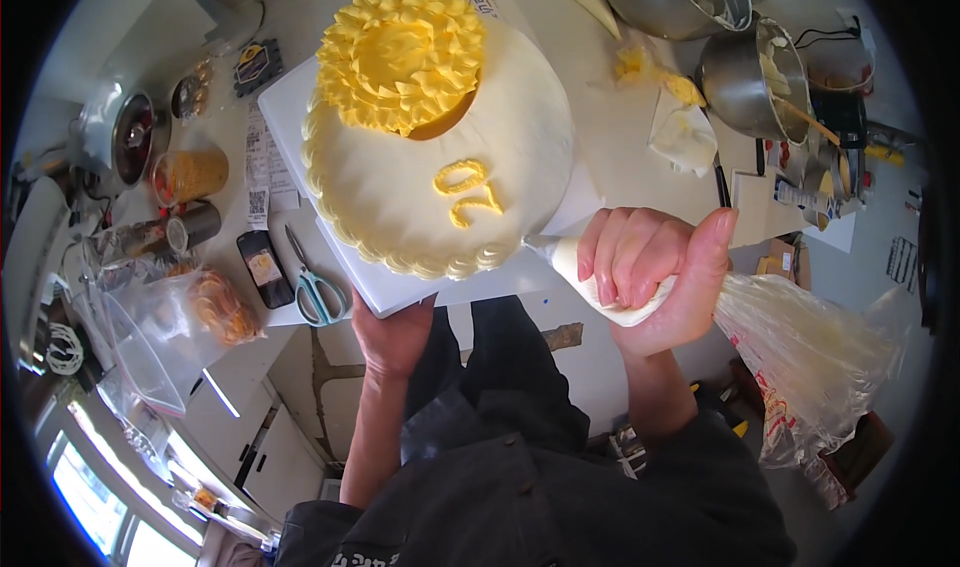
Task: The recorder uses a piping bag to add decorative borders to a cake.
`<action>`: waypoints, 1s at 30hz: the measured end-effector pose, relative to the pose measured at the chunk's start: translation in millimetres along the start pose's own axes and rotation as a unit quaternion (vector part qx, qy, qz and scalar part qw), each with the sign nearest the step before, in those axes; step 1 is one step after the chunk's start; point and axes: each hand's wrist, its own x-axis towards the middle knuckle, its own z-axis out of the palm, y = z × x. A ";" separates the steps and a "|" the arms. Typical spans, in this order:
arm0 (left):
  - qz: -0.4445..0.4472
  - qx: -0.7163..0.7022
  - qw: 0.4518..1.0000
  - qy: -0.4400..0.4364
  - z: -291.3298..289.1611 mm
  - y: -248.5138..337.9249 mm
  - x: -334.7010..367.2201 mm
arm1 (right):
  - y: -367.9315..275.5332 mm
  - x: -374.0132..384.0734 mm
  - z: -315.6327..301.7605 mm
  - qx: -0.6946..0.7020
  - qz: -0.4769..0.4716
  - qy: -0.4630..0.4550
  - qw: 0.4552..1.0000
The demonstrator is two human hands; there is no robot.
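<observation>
1. My right hand (655, 272) is closed around a piping bag (770, 337) of pale cream, its tip (540, 250) at the near edge of the cake (440, 167).
2. My left hand (392, 332) supports the white cake board (400, 292) from underneath, at its near edge.
3. The cake is iced cream-white with a shell border, two piped yellow figures (467, 192), and a large yellow piped flower (402, 55) on top.
4. On the counter (620, 137) to my left lie scissors (315, 287) and a phone (265, 269).
5. To my right stand two steel mixing bowls (750, 77).
</observation>
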 end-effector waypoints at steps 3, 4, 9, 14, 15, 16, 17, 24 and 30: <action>0.003 0.010 1.000 -0.002 -1.8 1.0 -0.2 | -0.4 -0.8 1.6 0.006 0.003 0.009 1.000; 0.002 0.011 1.000 -0.001 -2.0 1.2 -0.1 | -0.1 -0.9 2.3 0.007 0.004 0.010 1.000; -0.002 -0.001 1.000 -0.005 -1.5 0.9 -0.4 | -2.5 -0.1 3.6 -0.007 0.017 -0.008 1.000; 0.005 0.016 1.000 0.003 -1.4 0.7 0.3 | -4.8 0.7 4.1 -0.004 0.027 -0.004 1.000; 0.008 0.020 1.000 0.004 -1.1 0.2 0.2 | -4.8 1.2 3.2 -0.007 0.027 0.000 1.000; 0.008 0.020 1.000 0.005 -1.3 0.3 0.1 | -4.5 1.6 2.3 -0.007 0.027 0.000 1.000; 0.007 0.012 1.000 0.001 -1.9 0.4 0.1 | -4.1 2.2 1.3 -0.012 0.023 0.007 1.000; 0.006 -0.029 1.000 -0.009 -11.6 -1.6 1.1 | -6.0 8.6 -8.9 -0.023 0.010 0.015 1.000; -0.002 0.005 0.999 -0.032 -14.7 0.4 0.7 | -8.9 8.2 -3.1 -0.028 0.024 -0.005 0.999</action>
